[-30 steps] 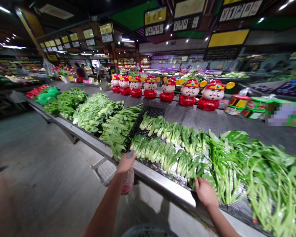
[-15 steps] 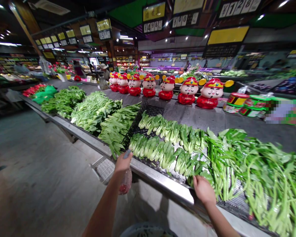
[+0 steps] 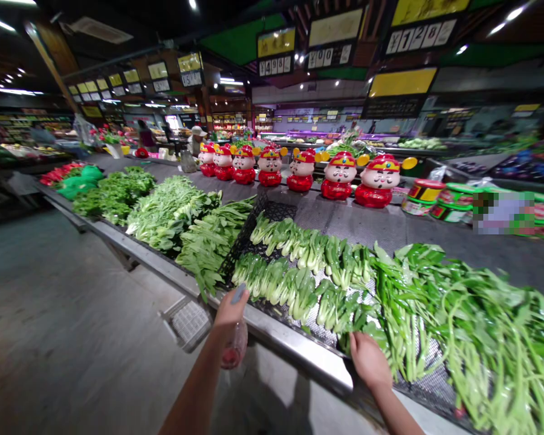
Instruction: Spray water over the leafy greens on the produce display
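My left hand point(image 3: 230, 309) is closed round the neck of a clear spray bottle point(image 3: 234, 345) with a grey head and a reddish base. It hangs upright just off the stall's metal front edge. My right hand point(image 3: 370, 361) is at the front edge, its fingers curled in at the leaves of the nearest bok choy point(image 3: 358, 317); the fingertips are partly hidden by the leaves. Two rows of bok choy lie on a black mesh tray point(image 3: 323, 332) between my hands. Right of them lie long-stemmed leafy greens point(image 3: 412, 320).
Long flat leaves point(image 3: 215, 235) and other heaped greens point(image 3: 163, 208) continue leftward. Several red figurines point(image 3: 376, 181) line the shelf behind, beside stacked tubs point(image 3: 453, 199). A grey plastic crate point(image 3: 188, 320) is low under the stall. Price signs point(image 3: 275, 51) hang overhead.
My view has shifted slightly, so the display sits a little lower and further left. The tub rim at the bottom has left the view. Both hands keep about the same places at the stall.
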Demonstrator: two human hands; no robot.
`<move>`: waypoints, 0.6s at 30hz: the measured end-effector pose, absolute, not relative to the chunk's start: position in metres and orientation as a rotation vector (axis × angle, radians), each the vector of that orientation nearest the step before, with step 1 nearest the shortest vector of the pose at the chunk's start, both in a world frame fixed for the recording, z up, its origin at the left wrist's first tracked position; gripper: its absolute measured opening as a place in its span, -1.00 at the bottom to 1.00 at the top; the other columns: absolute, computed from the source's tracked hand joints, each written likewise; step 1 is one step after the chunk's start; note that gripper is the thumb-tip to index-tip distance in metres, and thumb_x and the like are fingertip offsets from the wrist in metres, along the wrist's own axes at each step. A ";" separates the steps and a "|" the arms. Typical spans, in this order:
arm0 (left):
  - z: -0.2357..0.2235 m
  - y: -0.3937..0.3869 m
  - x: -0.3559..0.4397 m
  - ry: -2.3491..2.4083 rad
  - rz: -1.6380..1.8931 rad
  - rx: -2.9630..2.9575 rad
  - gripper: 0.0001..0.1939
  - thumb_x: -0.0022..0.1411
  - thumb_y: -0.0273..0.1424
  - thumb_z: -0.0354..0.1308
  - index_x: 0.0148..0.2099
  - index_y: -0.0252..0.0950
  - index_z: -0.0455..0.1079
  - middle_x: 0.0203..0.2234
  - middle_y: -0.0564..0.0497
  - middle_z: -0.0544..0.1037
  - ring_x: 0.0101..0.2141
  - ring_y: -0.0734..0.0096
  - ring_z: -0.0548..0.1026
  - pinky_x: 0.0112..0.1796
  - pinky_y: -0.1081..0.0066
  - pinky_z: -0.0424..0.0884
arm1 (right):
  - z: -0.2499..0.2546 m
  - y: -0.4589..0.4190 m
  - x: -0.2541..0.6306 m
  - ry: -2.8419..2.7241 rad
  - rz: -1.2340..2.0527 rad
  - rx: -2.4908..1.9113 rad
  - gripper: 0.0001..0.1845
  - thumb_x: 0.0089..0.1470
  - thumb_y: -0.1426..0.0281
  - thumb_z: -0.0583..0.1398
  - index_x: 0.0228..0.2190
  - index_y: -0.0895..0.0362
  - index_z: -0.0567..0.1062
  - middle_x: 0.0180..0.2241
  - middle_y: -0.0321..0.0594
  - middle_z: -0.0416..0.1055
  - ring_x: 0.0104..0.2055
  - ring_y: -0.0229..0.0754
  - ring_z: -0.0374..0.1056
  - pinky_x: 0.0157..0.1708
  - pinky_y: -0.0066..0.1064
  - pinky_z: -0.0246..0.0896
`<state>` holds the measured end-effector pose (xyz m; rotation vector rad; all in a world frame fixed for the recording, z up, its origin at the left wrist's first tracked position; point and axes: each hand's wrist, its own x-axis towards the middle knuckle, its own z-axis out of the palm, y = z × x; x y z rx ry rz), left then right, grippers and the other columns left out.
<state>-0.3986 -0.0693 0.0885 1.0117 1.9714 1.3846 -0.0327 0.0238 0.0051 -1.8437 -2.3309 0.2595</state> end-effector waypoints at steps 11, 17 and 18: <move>0.095 -0.069 -0.354 1.925 1.338 1.016 -0.54 0.04 0.02 0.09 -0.45 -0.32 0.34 -0.64 0.09 0.32 -0.60 0.52 0.28 -0.54 0.49 0.22 | -0.013 0.030 -0.025 -2.220 0.386 -1.670 -0.56 0.20 0.21 -0.15 -0.27 0.12 0.44 -0.22 -0.07 0.44 -0.14 -0.11 0.36 -0.11 -0.35 0.14; 0.103 -0.080 -0.334 1.834 1.264 0.888 -0.53 0.03 0.05 0.09 -0.46 -0.30 0.29 -0.70 0.15 0.22 -0.69 0.56 0.18 -0.65 0.49 0.15 | -0.021 0.035 -0.022 -2.154 0.456 -1.569 -0.53 0.17 0.17 -0.14 -0.21 0.12 0.46 -0.18 -0.06 0.45 -0.11 -0.10 0.37 -0.06 -0.36 0.16; 0.103 -0.081 -0.331 1.831 1.252 0.886 -0.54 0.03 0.05 0.09 -0.46 -0.30 0.30 -0.70 0.15 0.22 -0.70 0.56 0.18 -0.65 0.49 0.15 | -0.022 0.036 -0.021 -2.143 0.476 -1.551 -0.53 0.16 0.17 -0.14 -0.20 0.12 0.46 -0.16 -0.06 0.45 -0.10 -0.10 0.37 -0.04 -0.36 0.16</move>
